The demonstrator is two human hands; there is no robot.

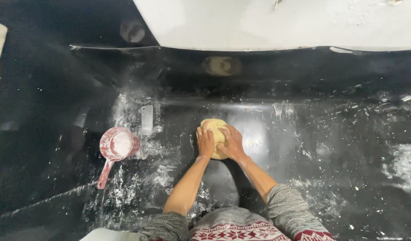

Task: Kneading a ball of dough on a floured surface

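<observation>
Both sleeved forearms are reaching to twelve o'clock, left hand (pixel 205 142) and right hand (pixel 232 143) pressing fingers flat over the dough ball (pixel 214 126) lying mid-table (pixel 303 134), long axis toward twelve

The black, glossy desk (pixel 330 147) is smeared and dusted with flour. A ball of pale dough (pixel 215 127) lies on it under the left hand (pixel 205 142) and right hand (pixel 232 143). Left of the left hand sit a flat scraper (pixel 146 119) and a pink flour-filled scoop (pixel 115 148).
</observation>
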